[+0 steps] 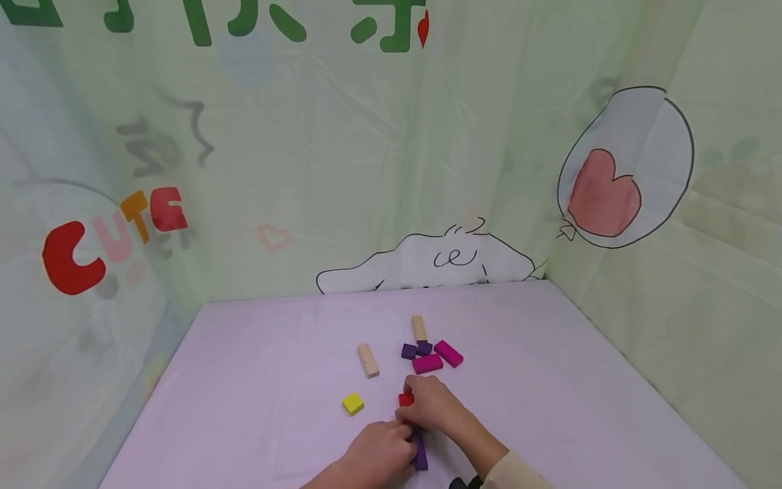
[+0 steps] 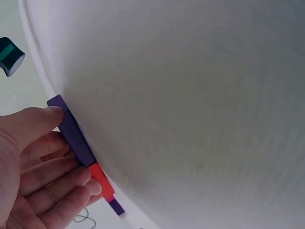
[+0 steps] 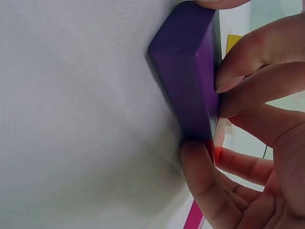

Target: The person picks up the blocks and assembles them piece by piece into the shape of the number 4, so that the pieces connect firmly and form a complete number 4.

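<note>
My left hand grips a long purple block, its thumb near one end of the block and its fingers along the side. Just beyond it, my right hand pinches a red block. Red and purple sit end to end in line, close over the pale cloth. In the right wrist view, my right fingers lie on either side of where the purple block meets the red one. The hands partly hide both blocks in the head view.
A yellow block and a wooden block lie to the left. Farther back are another wooden block, two small purple blocks and two magenta blocks. A printed curtain surrounds the table.
</note>
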Action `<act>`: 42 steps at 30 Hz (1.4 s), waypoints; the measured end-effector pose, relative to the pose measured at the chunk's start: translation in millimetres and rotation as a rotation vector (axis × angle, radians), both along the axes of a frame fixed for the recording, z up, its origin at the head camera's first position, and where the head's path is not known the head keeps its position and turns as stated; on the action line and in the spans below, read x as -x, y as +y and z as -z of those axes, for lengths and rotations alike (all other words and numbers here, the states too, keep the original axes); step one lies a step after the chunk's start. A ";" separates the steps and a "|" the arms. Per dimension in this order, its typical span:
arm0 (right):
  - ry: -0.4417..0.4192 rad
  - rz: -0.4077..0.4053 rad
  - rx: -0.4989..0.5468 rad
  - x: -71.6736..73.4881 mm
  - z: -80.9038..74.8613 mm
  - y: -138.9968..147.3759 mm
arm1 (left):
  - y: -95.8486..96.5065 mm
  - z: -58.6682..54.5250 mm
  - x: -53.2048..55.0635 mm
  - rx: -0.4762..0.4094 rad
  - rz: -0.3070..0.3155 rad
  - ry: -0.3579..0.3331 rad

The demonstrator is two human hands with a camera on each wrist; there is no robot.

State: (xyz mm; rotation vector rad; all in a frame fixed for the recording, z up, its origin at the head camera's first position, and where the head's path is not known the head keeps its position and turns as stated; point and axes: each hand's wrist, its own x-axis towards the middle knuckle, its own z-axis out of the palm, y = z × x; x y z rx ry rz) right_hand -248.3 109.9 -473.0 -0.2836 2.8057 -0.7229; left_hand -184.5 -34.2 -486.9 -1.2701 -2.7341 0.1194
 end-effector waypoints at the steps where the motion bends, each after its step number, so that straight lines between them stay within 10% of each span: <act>1: 0.001 0.000 -0.003 -0.4 -0.2 0.2 | -0.1 -0.2 0.0 -0.001 0.001 0.001; 42: -0.047 0.020 -0.039 -0.3 -8.4 -2.6 | 1.1 -6.9 4.2 -0.063 -0.051 -0.201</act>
